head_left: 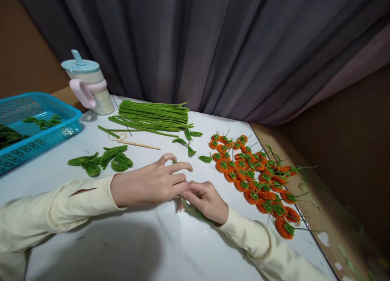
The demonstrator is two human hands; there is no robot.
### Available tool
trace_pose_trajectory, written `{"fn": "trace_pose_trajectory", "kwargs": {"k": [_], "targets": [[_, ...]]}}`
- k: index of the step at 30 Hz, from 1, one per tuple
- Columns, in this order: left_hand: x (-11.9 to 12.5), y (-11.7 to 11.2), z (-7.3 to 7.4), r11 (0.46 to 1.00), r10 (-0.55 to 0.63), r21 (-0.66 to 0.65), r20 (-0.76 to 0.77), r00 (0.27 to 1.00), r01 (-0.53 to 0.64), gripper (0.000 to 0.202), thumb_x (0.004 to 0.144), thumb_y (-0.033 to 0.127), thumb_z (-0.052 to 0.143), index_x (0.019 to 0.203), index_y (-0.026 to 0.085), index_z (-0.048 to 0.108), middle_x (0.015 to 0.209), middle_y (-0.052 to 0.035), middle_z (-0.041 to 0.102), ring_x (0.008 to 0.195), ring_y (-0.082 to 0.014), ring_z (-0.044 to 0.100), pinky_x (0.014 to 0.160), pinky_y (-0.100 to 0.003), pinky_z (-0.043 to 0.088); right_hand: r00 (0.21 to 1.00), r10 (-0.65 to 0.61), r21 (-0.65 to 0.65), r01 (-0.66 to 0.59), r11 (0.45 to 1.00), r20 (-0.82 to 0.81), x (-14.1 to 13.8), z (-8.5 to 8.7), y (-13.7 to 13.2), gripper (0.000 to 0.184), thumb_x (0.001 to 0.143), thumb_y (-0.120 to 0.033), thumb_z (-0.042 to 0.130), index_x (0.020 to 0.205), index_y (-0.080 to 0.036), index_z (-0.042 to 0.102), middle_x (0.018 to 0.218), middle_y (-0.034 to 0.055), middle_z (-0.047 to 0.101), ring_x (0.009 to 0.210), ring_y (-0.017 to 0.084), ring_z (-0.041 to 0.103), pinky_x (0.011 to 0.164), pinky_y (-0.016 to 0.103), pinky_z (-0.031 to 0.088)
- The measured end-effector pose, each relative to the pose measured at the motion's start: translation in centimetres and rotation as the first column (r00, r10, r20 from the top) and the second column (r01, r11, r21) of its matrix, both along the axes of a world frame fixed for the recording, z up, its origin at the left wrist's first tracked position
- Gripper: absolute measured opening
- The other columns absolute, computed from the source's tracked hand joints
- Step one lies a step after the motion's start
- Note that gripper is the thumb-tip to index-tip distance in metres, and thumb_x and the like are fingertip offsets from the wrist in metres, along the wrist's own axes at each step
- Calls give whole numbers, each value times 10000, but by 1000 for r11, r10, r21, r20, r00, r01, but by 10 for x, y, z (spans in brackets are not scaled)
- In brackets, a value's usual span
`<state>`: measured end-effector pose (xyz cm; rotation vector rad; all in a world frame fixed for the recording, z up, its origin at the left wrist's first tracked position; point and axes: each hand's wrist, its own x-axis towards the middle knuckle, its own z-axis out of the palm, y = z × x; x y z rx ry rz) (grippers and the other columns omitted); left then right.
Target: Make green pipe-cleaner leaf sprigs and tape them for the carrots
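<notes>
My left hand (pixel 154 184) and my right hand (pixel 209 201) meet fingertip to fingertip over the middle of the white table. Between them is a green pipe cleaner (pixel 195 210), partly hidden; its curved length shows below my right hand, whose thumb and fingers pinch it. My left fingers bend around its other end, and their grip is mostly covered. Just beyond the hands lie a small green leaf shape (pixel 206 159) and several joined pipe-cleaner leaves (pixel 189 144). Left of my left hand sits a pile of folded green leaves (pixel 122 163).
A bundle of straight green pipe cleaners (pixel 154 116) lies at the back, near a wooden stick (pixel 140 145). Many orange pipe-cleaner persimmons (pixel 240 175) cover the right side. A lidded cup (pixel 102 98) and a blue basket (pixel 57 130) stand left. A grey curtain (pixel 195 45) hangs behind.
</notes>
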<state>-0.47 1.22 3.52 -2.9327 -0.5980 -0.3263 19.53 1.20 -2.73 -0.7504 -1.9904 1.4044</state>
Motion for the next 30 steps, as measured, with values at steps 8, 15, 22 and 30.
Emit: {"fn": "trace_pose_trajectory", "kwargs": {"k": [8, 15, 22, 30], "targets": [[2, -5, -2, 994, 71, -86, 58, 996, -66, 186, 775, -14, 470, 704, 146, 534, 692, -38, 636, 990, -246, 507, 828, -406, 277, 982, 99, -303, -146, 942, -164, -2, -4, 2, 307, 866, -405, 575, 753, -120, 589, 630, 56, 646, 586, 135, 581, 594, 244, 445], [4, -8, -3, 975, 135, -190, 110, 985, -113, 203, 796, 12, 466, 688, 147, 572, 605, -20, 598, 962, -226, 508, 872, -419, 248, 982, 123, -287, -161, 944, -146, 0, -4, 4, 326, 864, -420, 581, 811, -102, 623, 659, 68, 655, 587, 125, 563, 579, 233, 433], [5, -2, -3, 691, 391, -667, 21, 920, -279, 142, 691, 85, 599, 614, 179, 672, 669, -7, 618, 823, -185, 560, 805, -346, 364, 991, 118, 198, -127, 972, 57, -1, -1, 1, 324, 947, -347, 448, 776, -135, 625, 673, 64, 651, 635, 133, 550, 688, 262, 455], [-9, 28, 6, 184, 322, -963, -130, 938, -197, 234, 817, 319, 540, 756, 146, 685, 726, -23, 677, 683, -150, 614, 634, -220, 473, 993, 79, 559, -117, 821, 92, -2, -4, -6, 281, 940, -186, 360, 806, -113, 596, 710, 113, 623, 700, 182, 552, 713, 334, 448]]}}
